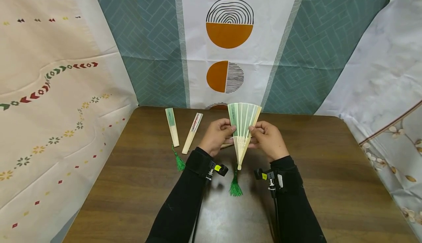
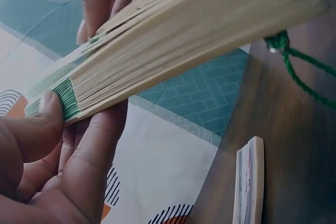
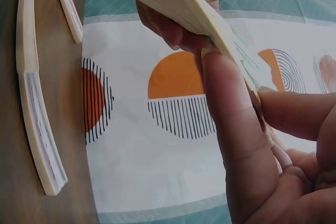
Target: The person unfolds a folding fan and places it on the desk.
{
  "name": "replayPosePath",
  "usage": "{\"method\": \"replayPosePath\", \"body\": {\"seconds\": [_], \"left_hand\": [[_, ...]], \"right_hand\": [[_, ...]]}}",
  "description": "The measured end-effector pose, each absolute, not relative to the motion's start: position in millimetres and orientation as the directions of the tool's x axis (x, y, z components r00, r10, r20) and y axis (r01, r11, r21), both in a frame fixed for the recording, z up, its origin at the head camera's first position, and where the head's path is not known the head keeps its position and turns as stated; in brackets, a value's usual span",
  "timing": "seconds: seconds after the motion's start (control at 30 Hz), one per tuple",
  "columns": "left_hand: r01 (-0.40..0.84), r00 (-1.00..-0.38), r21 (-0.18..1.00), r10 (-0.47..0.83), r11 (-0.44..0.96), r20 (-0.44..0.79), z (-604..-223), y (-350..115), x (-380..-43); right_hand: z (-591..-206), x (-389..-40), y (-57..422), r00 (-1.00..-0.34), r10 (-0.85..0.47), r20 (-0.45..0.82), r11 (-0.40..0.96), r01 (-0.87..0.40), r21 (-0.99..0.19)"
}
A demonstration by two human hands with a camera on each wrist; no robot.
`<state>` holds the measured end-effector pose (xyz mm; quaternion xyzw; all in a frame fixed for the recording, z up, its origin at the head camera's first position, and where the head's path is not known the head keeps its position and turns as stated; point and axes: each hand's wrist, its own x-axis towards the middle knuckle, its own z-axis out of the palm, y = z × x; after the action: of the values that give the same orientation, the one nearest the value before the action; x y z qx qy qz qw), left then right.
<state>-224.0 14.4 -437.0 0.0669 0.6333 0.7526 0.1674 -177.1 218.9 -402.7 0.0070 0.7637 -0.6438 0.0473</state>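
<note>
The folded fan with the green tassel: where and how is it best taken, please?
Probably mid-length, pinching both long edges from above: the folded fan lies flat and narrow, with its tassel trailing loose at the near end.

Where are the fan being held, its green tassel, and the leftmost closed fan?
Held fan [image 1: 242, 128]: head view, pleated leaf.
Green tassel [image 1: 235, 188]: head view, fringe.
Leftmost closed fan [image 1: 172, 126]: head view, where leaf meets ribs.

Dressed in long black sleeves [image 1: 176, 202], banded with black wrist straps [image 1: 199, 162], fitted with small black cameras [image 1: 223, 169] — bearing yellow labels [image 1: 217, 168] — wired through silvery connectors [image 1: 271, 183] to black cables [image 1: 276, 213], with a white right-wrist tag [image 1: 280, 180].
</note>
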Motion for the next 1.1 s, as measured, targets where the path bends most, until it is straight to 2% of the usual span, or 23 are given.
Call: {"method": "replayPosePath", "body": {"seconds": [0.47,1.1], "left_hand": [[-0.162,-0.954,0.96,0.285,-0.228,-0.094,-434,6,-225],[-0.159,-0.974,0.922,0.208,-0.352,-0.089,-436,-1,-228]], "right_hand": [[-402,-178,227,-0.995,-0.016,-0.102,0.07,0.101,-0.992],[-400,-177,233,-0.992,0.078,-0.098,0.024,0.1,-0.995]]}}
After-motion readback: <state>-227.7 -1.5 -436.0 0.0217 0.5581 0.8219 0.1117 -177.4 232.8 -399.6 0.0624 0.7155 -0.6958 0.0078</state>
